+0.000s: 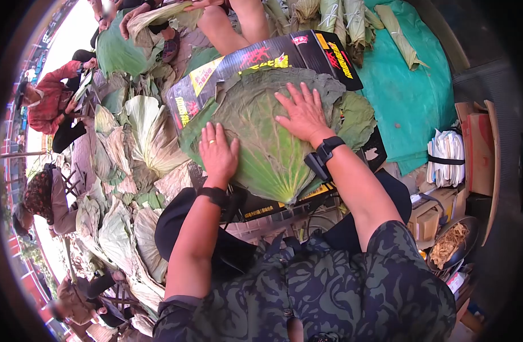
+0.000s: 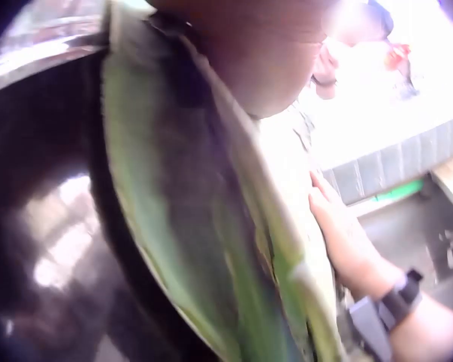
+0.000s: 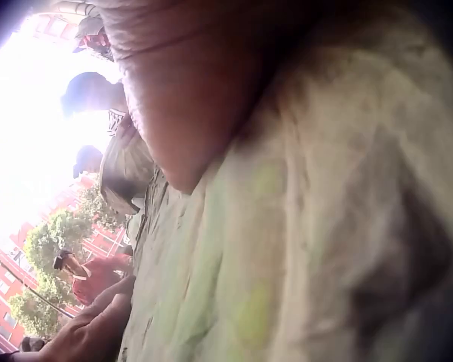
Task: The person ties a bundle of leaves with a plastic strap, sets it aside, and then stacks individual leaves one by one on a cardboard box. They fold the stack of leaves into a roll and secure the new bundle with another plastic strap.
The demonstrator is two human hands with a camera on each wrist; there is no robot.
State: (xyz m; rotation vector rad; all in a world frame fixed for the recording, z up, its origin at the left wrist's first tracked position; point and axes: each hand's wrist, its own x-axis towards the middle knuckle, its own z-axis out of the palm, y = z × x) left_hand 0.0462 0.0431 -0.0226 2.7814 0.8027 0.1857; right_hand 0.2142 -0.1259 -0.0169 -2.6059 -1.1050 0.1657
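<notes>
A broad dried lotus leaf point(image 1: 267, 131), green toward its pointed lower end and brownish at the far edge, lies over a black printed cardboard sheet point(image 1: 307, 51) in front of the person. On the leaf's left side rests the left hand point(image 1: 218, 154), fingers straight and a ring on one of them. The right hand point(image 1: 303, 114) lies flat on the upper right part, fingers spread. More leaf layers point(image 1: 355, 122) stick out beneath on the right. In the left wrist view the stacked leaf edges point(image 2: 174, 226) show side-on. Close under the right palm, the right wrist view shows the veined leaf surface point(image 3: 241, 249).
Loose lotus leaves point(image 1: 150, 137) cover the ground at left. Rolled leaf bundles point(image 1: 398, 37) lie on a green tarp point(image 1: 415, 108). At right stand strapped white sheets point(image 1: 446, 157), cardboard boxes and a pan point(image 1: 472, 233). Other people sit at left and across the far side.
</notes>
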